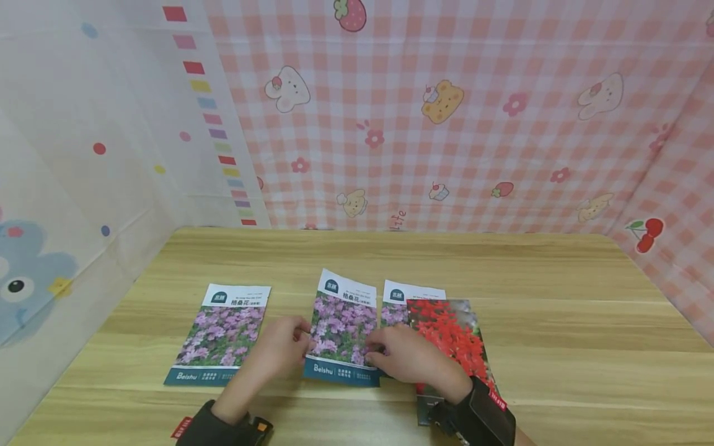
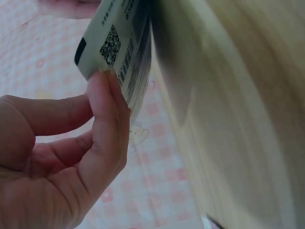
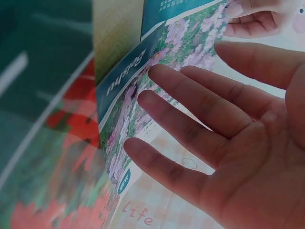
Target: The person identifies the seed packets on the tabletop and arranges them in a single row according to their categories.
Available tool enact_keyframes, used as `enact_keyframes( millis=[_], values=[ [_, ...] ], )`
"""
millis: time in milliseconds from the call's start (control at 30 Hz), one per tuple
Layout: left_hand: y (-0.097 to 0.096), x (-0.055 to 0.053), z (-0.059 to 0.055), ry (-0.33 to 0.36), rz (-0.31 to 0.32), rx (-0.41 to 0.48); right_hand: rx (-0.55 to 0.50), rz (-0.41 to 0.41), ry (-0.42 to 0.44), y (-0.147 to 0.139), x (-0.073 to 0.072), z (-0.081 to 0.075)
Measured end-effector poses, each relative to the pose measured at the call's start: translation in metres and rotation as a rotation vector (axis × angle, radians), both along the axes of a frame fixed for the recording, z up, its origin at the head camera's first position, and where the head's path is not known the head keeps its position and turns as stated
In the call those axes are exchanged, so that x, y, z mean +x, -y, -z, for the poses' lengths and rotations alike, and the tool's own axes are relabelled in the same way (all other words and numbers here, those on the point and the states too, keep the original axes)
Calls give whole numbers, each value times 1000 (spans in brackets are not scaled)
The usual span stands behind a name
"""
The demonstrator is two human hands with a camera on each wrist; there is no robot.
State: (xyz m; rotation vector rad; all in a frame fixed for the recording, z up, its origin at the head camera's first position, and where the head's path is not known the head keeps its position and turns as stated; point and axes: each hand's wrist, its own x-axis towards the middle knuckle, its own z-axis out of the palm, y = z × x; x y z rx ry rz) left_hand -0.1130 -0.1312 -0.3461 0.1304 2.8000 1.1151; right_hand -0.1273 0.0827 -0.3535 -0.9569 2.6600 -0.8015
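Note:
The middle seed packet (image 1: 343, 322), printed with pink-purple flowers, is tilted up off the wooden table. My left hand (image 1: 284, 341) pinches its left edge; the left wrist view shows those fingertips against the packet's back, beside a QR code. At its right edge is my right hand (image 1: 404, 353), with fingers extended along the packet in the right wrist view (image 3: 228, 124). Below the right hand lies a red-flower seed packet (image 1: 452, 334), partly covering another purple-flower packet (image 1: 409, 291). A further purple-flower packet (image 1: 223, 334) lies flat to the left of my left hand.
The wooden table (image 1: 586, 322) extends to the right of the packets and behind them. A pink checked cloth (image 1: 390, 167) hangs at the back, and a white patterned cloth (image 1: 72, 186) at the left.

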Motion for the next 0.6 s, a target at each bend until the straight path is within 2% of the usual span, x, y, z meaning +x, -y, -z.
enact_keyframes(
  millis=[133,333,600],
  values=[
    [3,0,-6,10,-17,51,-32,17,-5,0,-1,-1],
    [10,2,-19,-2,-31,42,-40,76,-30,2,-1,-2],
    [21,3,-32,6,-34,99,-21,149,-37,8,0,-6]
  ],
)
